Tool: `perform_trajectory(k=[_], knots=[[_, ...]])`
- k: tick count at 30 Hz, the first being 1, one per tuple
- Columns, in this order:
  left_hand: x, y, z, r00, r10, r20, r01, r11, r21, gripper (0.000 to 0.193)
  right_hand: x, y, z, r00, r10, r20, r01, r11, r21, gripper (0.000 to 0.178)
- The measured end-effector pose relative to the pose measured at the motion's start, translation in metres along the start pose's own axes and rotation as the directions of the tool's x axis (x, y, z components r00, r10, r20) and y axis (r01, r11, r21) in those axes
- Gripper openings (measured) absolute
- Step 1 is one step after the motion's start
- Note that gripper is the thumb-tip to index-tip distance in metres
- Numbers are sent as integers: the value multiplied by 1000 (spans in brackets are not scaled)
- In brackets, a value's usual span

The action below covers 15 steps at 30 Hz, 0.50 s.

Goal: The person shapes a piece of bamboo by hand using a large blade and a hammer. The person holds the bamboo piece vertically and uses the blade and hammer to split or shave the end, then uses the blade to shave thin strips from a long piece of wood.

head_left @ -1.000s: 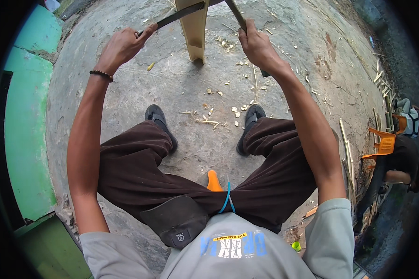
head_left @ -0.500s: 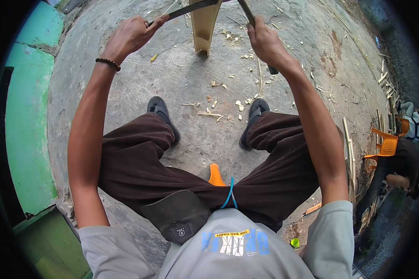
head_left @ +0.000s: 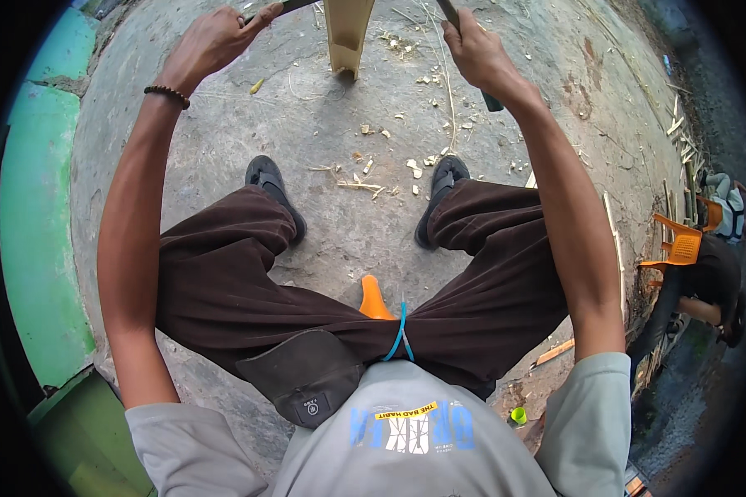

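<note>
My left hand (head_left: 213,40), reaching to the upper edge of the view, is closed around one end of a dark flat strip like a blade (head_left: 297,7). My right hand (head_left: 479,54) grips a dark long-handled tool (head_left: 492,102); its handle end sticks out below the palm. Both dark pieces run out of view at the top, so whether they are one tool is hidden. Between the hands, a pale channelled length of wood or bamboo (head_left: 347,33) comes down from the top edge, its lower end at the concrete.
Pale shavings (head_left: 414,168) lie on the concrete ground (head_left: 348,132) between my shoes. A green wall (head_left: 41,224) runs along the left. On the right are long strips (head_left: 614,240), an orange chair (head_left: 681,245), two people, and a small lime-green cup (head_left: 518,416). Orange plastic (head_left: 372,298) shows under me.
The whole view has shifted a little, so the ground and my legs sit further up and left. My right hand has moved slightly right against the ground. Both hands keep their grip.
</note>
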<state>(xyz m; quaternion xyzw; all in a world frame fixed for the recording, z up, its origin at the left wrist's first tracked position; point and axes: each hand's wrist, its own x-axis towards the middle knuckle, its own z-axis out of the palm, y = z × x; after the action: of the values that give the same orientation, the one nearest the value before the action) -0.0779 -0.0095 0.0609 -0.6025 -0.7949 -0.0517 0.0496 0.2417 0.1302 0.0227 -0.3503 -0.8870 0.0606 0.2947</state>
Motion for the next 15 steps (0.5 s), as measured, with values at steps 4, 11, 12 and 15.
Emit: perform_trajectory(k=[4, 11, 12, 15], knots=[[3, -20, 20, 999, -30, 12, 31, 999, -37, 84, 7, -13, -39, 949, 185, 256, -270, 896, 353, 35], [-3, -28, 21, 1000, 11, 16, -10, 998, -69, 83, 1, -7, -37, 953, 284, -108, -178, 809, 561, 24], [-3, -20, 20, 999, -1, 51, 7, 994, -107, 83, 2, 4, -26, 999, -24, -40, 30, 986, 163, 33], [-2, -6, 8, 995, -50, 83, 53, 998, -26, 94, 3, 5, 3, 927, 250, 279, -282, 956, 81, 34]])
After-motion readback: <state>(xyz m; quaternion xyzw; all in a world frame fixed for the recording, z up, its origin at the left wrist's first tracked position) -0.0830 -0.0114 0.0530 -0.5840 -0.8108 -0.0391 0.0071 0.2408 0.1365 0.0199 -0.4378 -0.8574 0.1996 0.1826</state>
